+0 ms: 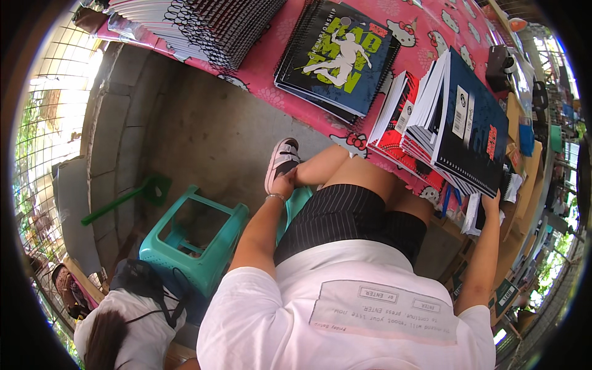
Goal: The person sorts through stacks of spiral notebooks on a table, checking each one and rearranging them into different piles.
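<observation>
The right hand (491, 203) touches the lower corner of the dark-blue spiral notebooks (478, 117), stacked at the tabletop's (262, 79) near edge, rightward; its grip is hidden. The left hand (283, 183) lies against an ankle, closure unclear. Together probably heavy, slick-covered, bendable; best held across the bindings. Brown box-like shapes (531, 176) beyond hide any contents

I see room for a hand on the pink tablecloth (271, 46) between the far-left spiral-bound stack (206, 28) and the middle notebooks (345, 55); piled books (470, 123) block the right, a turquoise stool (185, 265) the floor near left.
</observation>
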`<state>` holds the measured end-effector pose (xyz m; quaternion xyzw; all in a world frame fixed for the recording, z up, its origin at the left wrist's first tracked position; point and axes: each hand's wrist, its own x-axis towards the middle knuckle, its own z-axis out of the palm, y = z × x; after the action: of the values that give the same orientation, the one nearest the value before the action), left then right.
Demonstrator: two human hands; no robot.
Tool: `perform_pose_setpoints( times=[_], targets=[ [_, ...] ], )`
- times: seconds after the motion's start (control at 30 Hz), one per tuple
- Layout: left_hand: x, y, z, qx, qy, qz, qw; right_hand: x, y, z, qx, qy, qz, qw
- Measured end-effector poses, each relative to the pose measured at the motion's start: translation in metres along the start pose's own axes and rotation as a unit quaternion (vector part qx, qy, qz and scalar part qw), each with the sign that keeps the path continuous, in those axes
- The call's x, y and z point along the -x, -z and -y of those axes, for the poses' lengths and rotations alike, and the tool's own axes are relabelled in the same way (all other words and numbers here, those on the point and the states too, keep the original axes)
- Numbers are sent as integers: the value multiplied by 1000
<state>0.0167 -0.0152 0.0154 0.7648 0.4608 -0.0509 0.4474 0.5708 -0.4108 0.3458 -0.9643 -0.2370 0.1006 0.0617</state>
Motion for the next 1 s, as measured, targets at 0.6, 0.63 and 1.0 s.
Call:
perform_pose_setpoints(
  times=[0.6, 0.63, 1.0],
  targets=[
    [-11, -5, -53, -357, 64, 204, 909, 4, -9, 33, -16, 13, -80, 997],
    [-9, -1, -56, -327, 64, 207, 920, 3, -9, 31, -19, 15, -85, 996],
    [-3, 61, -91, -176, 5, 114, 978, -2, -5, 52, 2, -19, -163, 986]
  ],
)
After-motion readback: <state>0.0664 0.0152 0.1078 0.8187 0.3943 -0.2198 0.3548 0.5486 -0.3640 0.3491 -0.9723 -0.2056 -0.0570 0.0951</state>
